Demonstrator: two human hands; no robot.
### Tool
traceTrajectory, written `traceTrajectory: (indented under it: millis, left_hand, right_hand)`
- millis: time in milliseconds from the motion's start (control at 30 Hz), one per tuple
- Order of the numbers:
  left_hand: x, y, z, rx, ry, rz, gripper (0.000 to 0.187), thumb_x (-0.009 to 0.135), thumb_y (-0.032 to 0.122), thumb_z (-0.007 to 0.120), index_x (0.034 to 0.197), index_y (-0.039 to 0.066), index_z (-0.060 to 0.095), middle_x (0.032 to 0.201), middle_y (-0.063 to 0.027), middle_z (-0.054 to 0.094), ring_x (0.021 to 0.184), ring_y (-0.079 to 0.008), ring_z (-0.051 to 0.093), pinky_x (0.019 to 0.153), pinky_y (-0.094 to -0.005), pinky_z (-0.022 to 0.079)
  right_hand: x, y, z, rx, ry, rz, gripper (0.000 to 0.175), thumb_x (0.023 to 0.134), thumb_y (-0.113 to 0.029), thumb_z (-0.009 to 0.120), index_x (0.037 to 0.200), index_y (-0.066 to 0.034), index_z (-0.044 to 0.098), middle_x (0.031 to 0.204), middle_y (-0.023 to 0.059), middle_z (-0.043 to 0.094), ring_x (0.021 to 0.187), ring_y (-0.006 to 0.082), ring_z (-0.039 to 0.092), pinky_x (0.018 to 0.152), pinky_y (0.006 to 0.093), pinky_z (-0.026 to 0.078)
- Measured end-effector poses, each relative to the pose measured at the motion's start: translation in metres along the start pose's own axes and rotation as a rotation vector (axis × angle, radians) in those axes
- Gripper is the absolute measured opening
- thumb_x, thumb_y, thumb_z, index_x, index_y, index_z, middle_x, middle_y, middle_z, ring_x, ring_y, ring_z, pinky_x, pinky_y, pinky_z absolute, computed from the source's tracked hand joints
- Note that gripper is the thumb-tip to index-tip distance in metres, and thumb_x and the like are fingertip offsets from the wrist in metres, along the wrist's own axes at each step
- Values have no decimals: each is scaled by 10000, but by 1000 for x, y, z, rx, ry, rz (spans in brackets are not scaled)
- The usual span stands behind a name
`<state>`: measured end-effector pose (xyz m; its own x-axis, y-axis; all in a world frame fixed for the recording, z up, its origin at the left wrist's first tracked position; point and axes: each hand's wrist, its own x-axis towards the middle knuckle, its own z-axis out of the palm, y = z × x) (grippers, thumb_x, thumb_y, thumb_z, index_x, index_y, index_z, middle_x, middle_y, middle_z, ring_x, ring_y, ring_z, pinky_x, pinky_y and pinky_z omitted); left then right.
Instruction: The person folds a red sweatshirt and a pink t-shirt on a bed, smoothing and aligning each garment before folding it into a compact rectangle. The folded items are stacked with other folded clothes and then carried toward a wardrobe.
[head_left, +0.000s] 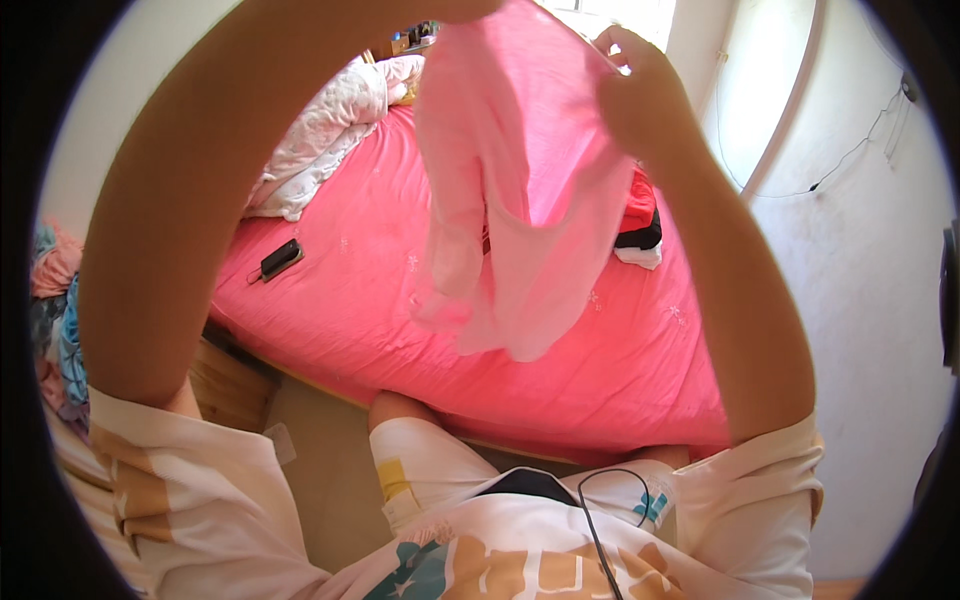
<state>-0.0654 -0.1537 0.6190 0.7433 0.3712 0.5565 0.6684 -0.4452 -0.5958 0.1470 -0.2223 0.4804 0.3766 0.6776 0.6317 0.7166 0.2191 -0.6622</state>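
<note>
A light pink garment (457, 172) of thin cloth hangs spread out in front of me over the bed. My right hand (634, 86) pinches its upper right edge between thumb and fingers. At the top rim of the picture, my left hand (469, 7) is mostly cut off, at the garment's upper left. The edge between the two hands looks taut. Lower down, the cloth drops in loose folds with a wide curved opening, and its bottom hangs in front of the pink bed sheet (337, 330). Whether it is a top or trousers I cannot tell.
A folded clothes stack (640, 225), red, black and white, lies behind my right forearm. On the bed's left are a black phone-like device (281, 259) and a crumpled pale quilt (330, 135). Piled clothes (64, 322) sit far left. A dark cable (592, 517) loops over my lap.
</note>
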Motion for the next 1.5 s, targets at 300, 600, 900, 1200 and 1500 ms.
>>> traceTrajectory:
  millis: [300, 600, 900, 1200, 1500]
  left_hand:
    - [6, -64, 88, -794, -473, -152, 387, 1068, 190, 707, 1448, 141, 765, 1323, -32, 820, 1069, -202, 787, 902, -381, 627]
    - [-45, -20, 109, -1968, -395, -364, 436, 1123, 358, 761, 1465, 89, 742, 1222, -14, 793, 1061, -110, 770, 951, -331, 646]
    - [-78, -55, 123, -1440, -456, -85, 385, 1035, 273, 857, 1292, -11, 825, 1124, -33, 834, 1029, -136, 775, 978, -332, 629]
    - [-92, 4, 114, -937, -139, -18, 546, 889, 377, 894, 1244, -36, 844, 1179, -278, 839, 1124, -420, 817, 1004, -469, 617]
    - [-106, -2, 61, -901, 14, -113, 339, 843, 268, 919, 847, 6, 705, 735, -87, 590, 735, -139, 602, 708, -388, 525]
  right_hand:
    - [18, 29, -124, 86, -164, 0, 274, 1001, -14, 513, 1118, -100, 745, 963, -7, 701, 905, 119, 647, 868, 353, 571]
    - [2, -11, -180, 58, -320, 4, 624, 1075, -290, 760, 1616, -7, 633, 1363, 134, 790, 1229, 218, 766, 1123, 383, 621]
    - [-16, 73, -233, -982, -3, -91, 162, 952, -13, 643, 796, 14, 613, 935, 161, 571, 831, 278, 636, 797, 419, 534]
    - [-96, 63, -58, 67, -367, -244, 588, 981, -215, 910, 1521, -163, 684, 1579, 103, 578, 1448, 285, 627, 1211, 472, 595]
    - [-116, 35, 80, -71, -282, -483, 502, 948, -330, 930, 1396, -176, 764, 1419, 186, 597, 1341, 439, 642, 1076, 584, 582]
